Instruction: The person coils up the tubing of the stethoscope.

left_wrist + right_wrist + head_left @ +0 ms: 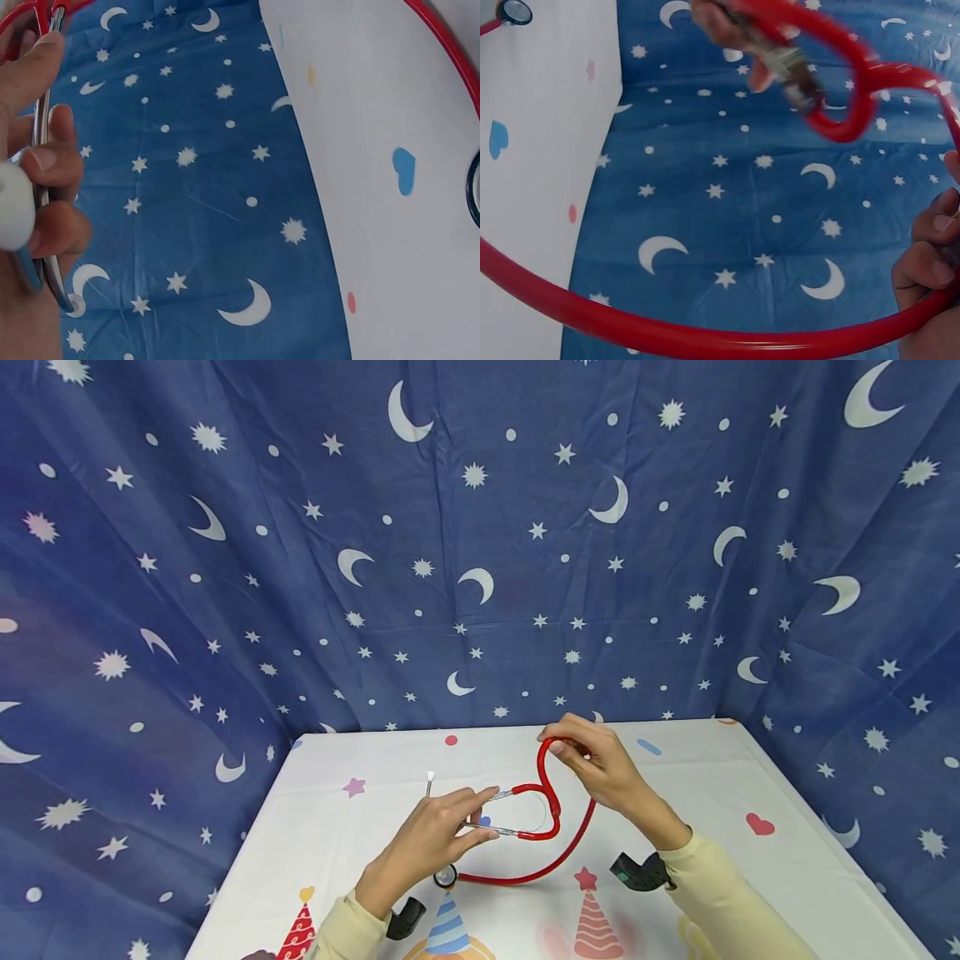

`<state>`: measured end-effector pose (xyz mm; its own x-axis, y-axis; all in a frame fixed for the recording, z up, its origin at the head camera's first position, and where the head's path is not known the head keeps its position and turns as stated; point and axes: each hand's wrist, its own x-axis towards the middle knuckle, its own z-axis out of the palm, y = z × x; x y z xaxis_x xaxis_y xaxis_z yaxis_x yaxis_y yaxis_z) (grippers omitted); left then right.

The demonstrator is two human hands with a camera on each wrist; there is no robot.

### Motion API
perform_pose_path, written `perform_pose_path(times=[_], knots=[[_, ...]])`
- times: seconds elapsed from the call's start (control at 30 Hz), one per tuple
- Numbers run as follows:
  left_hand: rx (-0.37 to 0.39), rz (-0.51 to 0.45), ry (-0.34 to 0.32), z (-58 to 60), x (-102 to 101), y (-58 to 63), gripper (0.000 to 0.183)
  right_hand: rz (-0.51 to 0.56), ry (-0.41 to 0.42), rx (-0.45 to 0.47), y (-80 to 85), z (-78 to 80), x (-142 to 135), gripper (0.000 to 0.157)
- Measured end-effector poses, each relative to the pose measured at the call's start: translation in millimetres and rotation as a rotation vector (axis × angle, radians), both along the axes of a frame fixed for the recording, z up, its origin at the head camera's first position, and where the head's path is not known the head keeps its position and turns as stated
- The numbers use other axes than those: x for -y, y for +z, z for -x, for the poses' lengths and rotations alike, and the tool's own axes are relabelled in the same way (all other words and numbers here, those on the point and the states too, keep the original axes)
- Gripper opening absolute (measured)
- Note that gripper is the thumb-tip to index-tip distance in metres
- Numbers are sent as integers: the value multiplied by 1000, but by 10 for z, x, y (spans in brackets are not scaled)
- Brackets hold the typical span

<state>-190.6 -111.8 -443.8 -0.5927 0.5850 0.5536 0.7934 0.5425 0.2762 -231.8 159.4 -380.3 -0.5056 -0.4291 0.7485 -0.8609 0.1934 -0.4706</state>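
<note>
A red stethoscope [555, 802] is held up between both hands above a white table. My left hand [431, 831] grips its two metal ear tubes [42, 135], fingers curled round them, a white ear tip [13, 206] sticking out past the fingers. Farther along, my right hand [596, 760] pinches the red tubing [765, 345] beyond the Y-joint, where it bends over the fingers. From there the tube loops down and back left to the round chest piece [446, 876], which lies on the table below the left hand.
The white tablecloth [315, 810] carries printed party hats, a star and a heart [760, 824]. A blue curtain [480, 568] with moons and stars hangs behind and at both sides. Black wrist mounts [642, 872] sit on both forearms.
</note>
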Motion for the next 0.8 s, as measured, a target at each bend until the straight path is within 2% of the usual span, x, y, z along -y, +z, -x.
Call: perform_pose_path(times=[0.27, 0.5, 0.8], knots=[[-37, -38, -70, -63, -92, 66, 48, -78, -26, 13, -134, 76, 96, 14], [-56, -55, -75, -94, -133, 71, 47, -159, -47, -27, -259, 130, 174, 6], [-76, -114, -64, -102, -148, 71, 43, -208, -76, 60, -389, 110, 217, 8]])
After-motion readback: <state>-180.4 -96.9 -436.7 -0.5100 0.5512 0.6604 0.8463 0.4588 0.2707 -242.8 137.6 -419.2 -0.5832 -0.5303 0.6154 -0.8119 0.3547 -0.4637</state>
